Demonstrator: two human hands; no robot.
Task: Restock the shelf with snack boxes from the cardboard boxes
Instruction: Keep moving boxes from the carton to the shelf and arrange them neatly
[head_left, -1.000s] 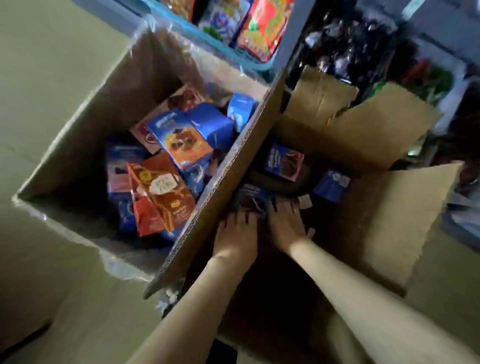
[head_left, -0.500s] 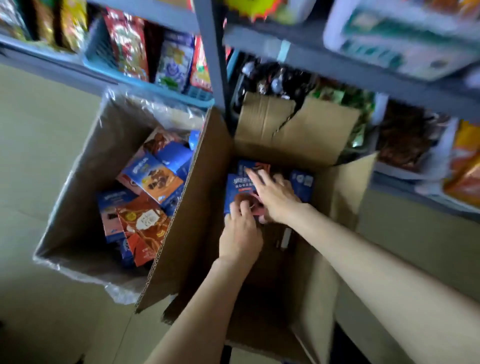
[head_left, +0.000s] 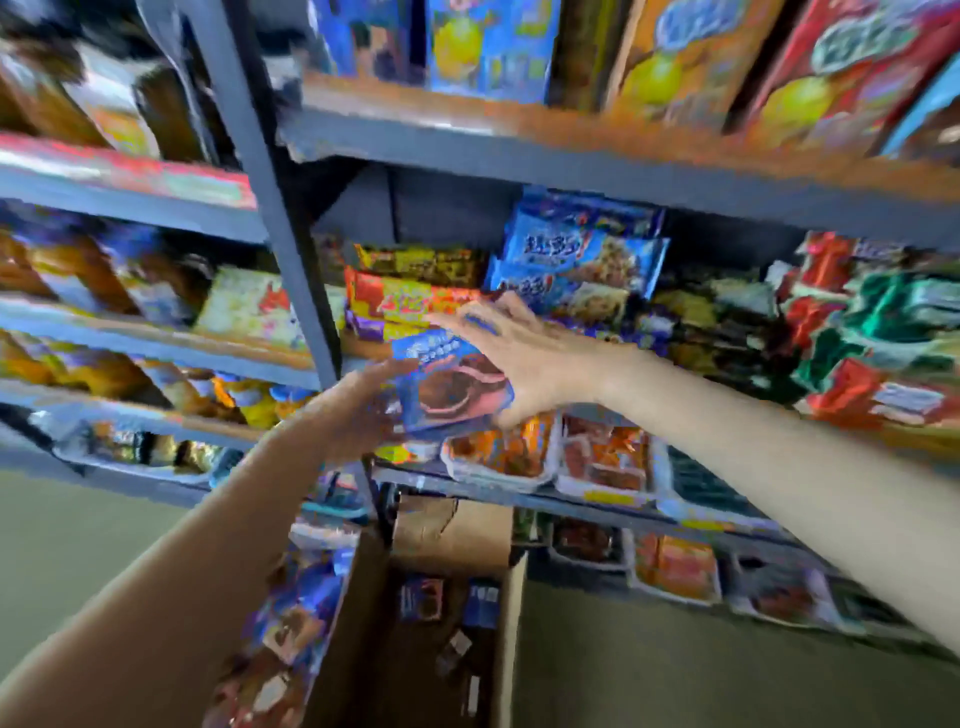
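Both hands clamp the box (head_left: 447, 384), left hand (head_left: 358, 410) at nine o'clock, right hand (head_left: 524, 358) at two, steadying it for the shelf (head_left: 571, 499).

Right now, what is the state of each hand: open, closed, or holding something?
Left hand: holds the blue snack box from its left side.
Right hand: fingers spread over the same box, thumb under it; holding it.
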